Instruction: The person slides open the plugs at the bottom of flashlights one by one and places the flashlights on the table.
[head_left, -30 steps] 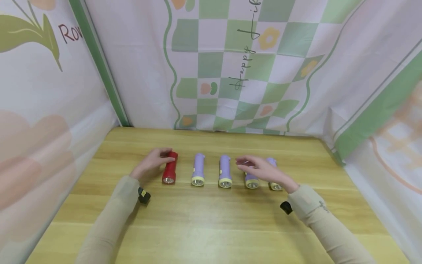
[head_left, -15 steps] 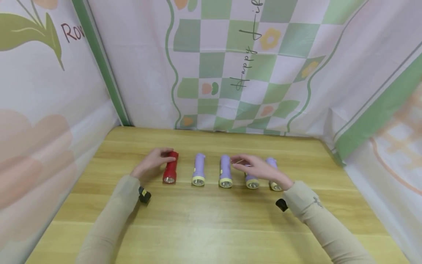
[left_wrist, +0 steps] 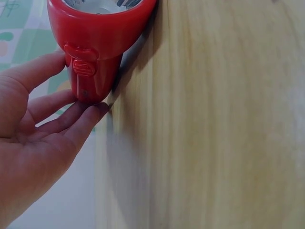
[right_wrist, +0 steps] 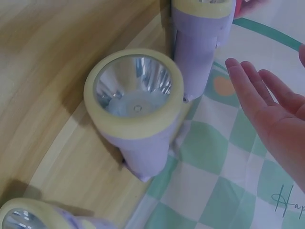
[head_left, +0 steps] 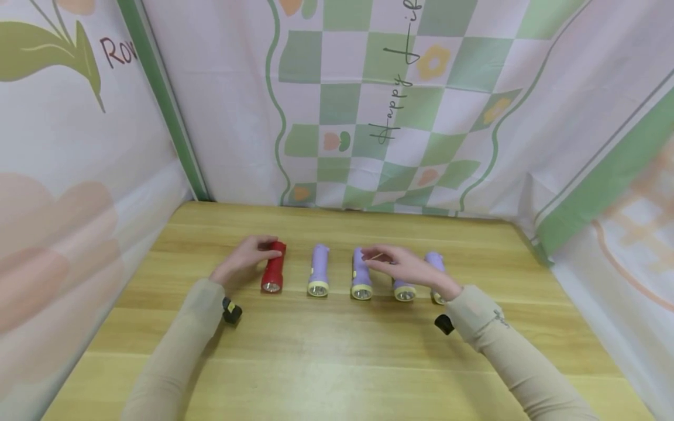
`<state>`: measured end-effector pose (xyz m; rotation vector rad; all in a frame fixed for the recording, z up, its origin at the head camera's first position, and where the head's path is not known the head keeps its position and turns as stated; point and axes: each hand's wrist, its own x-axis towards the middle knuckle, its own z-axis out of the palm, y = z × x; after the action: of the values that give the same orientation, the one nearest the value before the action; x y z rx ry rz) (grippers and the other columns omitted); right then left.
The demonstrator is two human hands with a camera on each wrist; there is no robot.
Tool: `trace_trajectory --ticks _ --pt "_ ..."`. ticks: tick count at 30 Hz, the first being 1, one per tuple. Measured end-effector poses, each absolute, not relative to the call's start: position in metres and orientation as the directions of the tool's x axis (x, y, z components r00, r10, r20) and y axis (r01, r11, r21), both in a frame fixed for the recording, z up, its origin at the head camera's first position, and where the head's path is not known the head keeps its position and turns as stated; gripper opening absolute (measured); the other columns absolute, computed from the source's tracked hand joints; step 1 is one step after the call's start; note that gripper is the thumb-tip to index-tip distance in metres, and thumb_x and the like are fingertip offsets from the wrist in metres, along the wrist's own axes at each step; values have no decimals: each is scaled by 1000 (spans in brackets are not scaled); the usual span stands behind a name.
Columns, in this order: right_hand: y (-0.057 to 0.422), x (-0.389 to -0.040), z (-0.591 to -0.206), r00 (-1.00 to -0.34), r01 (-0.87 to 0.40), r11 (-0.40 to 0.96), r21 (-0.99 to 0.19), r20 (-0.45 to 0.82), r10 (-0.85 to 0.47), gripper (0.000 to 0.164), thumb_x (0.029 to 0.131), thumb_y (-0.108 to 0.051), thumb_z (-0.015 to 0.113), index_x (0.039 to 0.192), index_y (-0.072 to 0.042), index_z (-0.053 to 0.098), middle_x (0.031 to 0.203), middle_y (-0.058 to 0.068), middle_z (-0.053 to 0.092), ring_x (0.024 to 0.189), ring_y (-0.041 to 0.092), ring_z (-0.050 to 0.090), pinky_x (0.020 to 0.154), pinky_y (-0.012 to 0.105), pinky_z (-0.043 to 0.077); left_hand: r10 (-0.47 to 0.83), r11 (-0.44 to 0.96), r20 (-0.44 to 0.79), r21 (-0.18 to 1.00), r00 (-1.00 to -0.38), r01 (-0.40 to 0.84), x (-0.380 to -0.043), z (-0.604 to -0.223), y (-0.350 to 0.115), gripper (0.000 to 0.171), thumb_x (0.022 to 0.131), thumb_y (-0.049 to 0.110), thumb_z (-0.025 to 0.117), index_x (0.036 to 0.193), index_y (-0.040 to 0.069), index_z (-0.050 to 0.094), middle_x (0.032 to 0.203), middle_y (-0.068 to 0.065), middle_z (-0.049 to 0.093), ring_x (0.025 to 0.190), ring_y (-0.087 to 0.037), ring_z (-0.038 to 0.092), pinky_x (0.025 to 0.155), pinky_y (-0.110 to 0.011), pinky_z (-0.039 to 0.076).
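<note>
In the head view my left hand (head_left: 246,257) holds the tail end of a red flashlight (head_left: 273,272) lying at the left of a row. The left wrist view shows the thumb against the side of the red flashlight (left_wrist: 95,43), with the fingers at its tail. My right hand (head_left: 402,266) hovers over the purple flashlights; its fingers (right_wrist: 245,83) look fairly straight and hold nothing. Below its fingertips lies the middle purple flashlight (head_left: 361,278). A further purple flashlight (head_left: 403,286) is partly hidden beneath the palm.
Another purple flashlight (head_left: 319,266) lies between the red one and the middle one. The rightmost purple flashlight (head_left: 434,261) is partly covered by my right hand. All rest on a wooden table (head_left: 295,362), lenses toward me. A patterned curtain (head_left: 231,117) surrounds its back and sides.
My right hand has moved left, from over the fourth flashlight until its fingertips are above the middle purple one. The left hand stays at the red flashlight.
</note>
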<state>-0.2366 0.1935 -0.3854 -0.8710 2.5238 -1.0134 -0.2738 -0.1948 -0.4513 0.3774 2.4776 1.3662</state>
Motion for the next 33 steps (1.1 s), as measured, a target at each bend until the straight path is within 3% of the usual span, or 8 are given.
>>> trace_trajectory --ticks 9,17,24,33 --pt "185 -237 -386 -750 -441 552 -708 -46 -659 44 103 -23 52 140 1 50 135 19 61 123 36 60 107 49 48 352 509 -140 858 -926 64 -274 -453 -194 62 97 26 64 146 -4 41 146 -26 48 135 -41 48 115 -50 41" --pt "175 -236 -384 -759 -427 581 -693 -74 -647 43 102 -31 54 140 -9 53 137 12 62 126 30 60 109 48 47 350 515 -131 854 -928 73 -273 -450 -194 62 97 26 63 147 -3 41 147 -26 48 135 -41 48 115 -51 40" --pt "166 -238 -389 -726 -455 519 -724 -36 -687 41 102 -21 54 137 1 53 134 19 63 122 33 62 106 46 50 359 530 -125 843 -925 92 -274 -451 -195 61 97 27 63 147 -1 41 147 -24 49 136 -39 48 115 -51 40" --pt "156 -240 -388 -702 -442 491 -751 -51 -710 42 103 -21 53 138 2 51 133 24 61 122 34 61 107 44 50 363 522 -119 848 -924 96 -274 -450 -196 60 97 25 63 147 -2 41 147 -24 49 136 -39 48 115 -51 40"
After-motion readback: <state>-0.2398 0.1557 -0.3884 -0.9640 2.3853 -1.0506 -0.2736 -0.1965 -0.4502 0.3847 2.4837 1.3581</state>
